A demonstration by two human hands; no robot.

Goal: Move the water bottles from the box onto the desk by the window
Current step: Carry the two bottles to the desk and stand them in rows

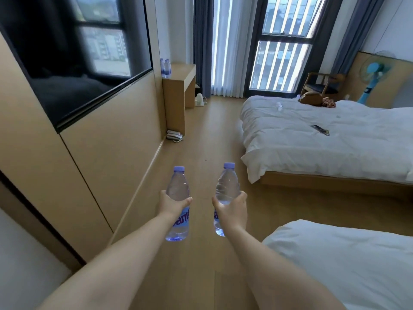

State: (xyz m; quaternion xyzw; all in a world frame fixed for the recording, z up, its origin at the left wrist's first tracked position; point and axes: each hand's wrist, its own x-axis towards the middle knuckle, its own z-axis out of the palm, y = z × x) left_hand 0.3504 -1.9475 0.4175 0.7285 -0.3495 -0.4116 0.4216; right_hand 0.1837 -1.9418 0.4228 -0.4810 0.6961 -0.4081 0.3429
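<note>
Head camera looks down a hotel room toward the desk [178, 79], which stands against the left wall just short of the window [281, 43]. The person holds two water bottles, one in each hand, out in front and well short of the desk, over bare wooden floor [201, 135].

The left hand [173, 203] is wrapped round the left bottle [178, 202] at its middle, thumb on one side and fingers on the other, just above the label. The right hand [232, 210] grips the right bottle [225, 198] the same way, at the waist. Both bottles are upright, caps up, apart from each other.

These look like full, thin-walled plastic bottles: moderately heavy for their size, smooth, and likely to dent a little under a hard squeeze but not to break. The waist grip seems the right place to hold them, since it leaves the base free for setting down flat on the desk.

Counted: two bottles in hand, and what appear to be two more already standing on the desk at its wall side; they are small and partly overlapping, so the count is a judgement. The box is not in view. To the right of the desk, across the floor, are two beds [324, 135] with white bedding.
</note>
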